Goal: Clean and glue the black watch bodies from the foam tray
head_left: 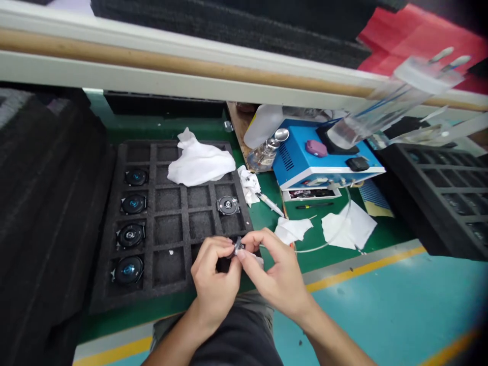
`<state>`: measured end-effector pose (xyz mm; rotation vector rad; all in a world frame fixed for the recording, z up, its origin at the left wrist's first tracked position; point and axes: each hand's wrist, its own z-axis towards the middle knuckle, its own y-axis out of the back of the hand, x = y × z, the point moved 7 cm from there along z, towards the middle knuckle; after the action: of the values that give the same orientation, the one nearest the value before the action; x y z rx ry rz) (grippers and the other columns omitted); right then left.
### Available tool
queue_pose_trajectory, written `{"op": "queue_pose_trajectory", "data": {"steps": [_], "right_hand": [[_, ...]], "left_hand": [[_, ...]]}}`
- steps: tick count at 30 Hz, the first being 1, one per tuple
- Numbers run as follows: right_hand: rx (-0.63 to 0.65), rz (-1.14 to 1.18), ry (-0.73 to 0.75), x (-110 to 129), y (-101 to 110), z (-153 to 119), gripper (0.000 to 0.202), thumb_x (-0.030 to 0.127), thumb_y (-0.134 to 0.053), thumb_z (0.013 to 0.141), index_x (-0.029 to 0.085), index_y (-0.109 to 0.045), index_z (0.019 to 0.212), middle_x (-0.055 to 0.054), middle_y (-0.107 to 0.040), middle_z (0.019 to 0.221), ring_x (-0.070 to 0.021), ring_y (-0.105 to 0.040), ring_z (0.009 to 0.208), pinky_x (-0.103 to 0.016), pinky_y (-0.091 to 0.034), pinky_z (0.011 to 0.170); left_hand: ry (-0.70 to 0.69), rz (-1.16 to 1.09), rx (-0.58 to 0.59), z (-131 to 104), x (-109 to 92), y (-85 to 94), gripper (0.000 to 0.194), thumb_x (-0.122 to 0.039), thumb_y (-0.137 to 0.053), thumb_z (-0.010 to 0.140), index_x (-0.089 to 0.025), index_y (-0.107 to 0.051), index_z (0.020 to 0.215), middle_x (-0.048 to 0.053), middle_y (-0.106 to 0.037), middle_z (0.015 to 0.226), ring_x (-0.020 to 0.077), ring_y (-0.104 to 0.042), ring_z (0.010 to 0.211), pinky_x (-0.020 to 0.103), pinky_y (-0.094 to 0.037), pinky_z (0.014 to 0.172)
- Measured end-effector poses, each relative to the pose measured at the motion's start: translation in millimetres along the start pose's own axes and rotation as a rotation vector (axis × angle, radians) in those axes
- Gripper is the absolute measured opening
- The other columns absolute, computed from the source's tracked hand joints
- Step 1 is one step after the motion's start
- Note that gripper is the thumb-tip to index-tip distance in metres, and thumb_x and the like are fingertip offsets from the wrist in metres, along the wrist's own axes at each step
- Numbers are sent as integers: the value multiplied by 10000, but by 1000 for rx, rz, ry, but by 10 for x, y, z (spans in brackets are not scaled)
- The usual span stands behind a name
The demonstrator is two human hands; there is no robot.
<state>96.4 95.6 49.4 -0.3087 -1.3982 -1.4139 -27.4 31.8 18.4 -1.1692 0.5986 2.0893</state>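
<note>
"Position of the small dark part (238, 244)?"

"Between the fingertips of the left hand (214, 269) and the right hand (277, 269), above the near right corner of the black foam tray (168, 227)."

"How are the fingers set?"

"Narrow on each side: thumb and index finger of each hand pinch the part. Its details are too small to tell."

"And in the tray?"

"4 round black devices (128, 269) lie in the leftmost column, 1 per compartment. 1 more round device (229, 205) sits towards the right, beyond the hands. A white cloth (202, 160) covers some far compartments."

"Beside it?"

"A syringe (270, 204) lies on the green table (314, 259), near a blue box (295, 152)."
</note>
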Motion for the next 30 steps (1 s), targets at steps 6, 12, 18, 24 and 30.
{"op": "queue_pose_trajectory", "data": {"steps": [6, 12, 18, 24, 30], "right_hand": [[63, -30, -116, -67, 25, 39, 77, 255, -666, 921, 241, -657, 845, 30, -658, 768, -126, -603, 688, -253, -465, 625], [217, 79, -211, -86, -29, 90, 209, 311, -598, 963, 233, -674, 785, 29, -647, 705, -118, -595, 650, -235, -460, 598], [248, 56, -307, -111, -60, 108, 196, 292, -589, 900, 213, -665, 737, 20, -630, 674, -118, -571, 616, -220, -411, 534], [166, 62, -339, -119, -77, 104, 241, 333, -584, 876, 206, -668, 689, 12, -649, 638, -117, -576, 604, -203, -428, 547], [69, -2, -327, -146, -29, 83, 290, 369, -596, 854, 198, -641, 624, 10, -628, 579, -117, -567, 562, -201, -433, 534]], "left_hand": [[-1, 6, -9, 16, 4, 6, 203, -21, -727, 805, -196, -625, 813, 6, -678, 800, 146, -700, 789, 264, -600, 734], [2, 10, -11, 26, -2, 6, 213, -9, -719, 800, -196, -618, 814, 7, -677, 800, 148, -700, 794, 264, -599, 740], [-30, 35, 7, 20, -14, 10, 220, 14, -697, 803, -186, -608, 828, 10, -669, 812, 141, -700, 824, 252, -597, 757], [-54, 44, 5, 15, -21, 13, 222, 26, -683, 820, -177, -595, 837, 12, -657, 804, 135, -692, 824, 245, -596, 761], [-98, 72, 22, -32, -41, -9, 239, 52, -660, 823, -172, -583, 858, 29, -652, 809, 151, -685, 842, 269, -610, 762]]}}
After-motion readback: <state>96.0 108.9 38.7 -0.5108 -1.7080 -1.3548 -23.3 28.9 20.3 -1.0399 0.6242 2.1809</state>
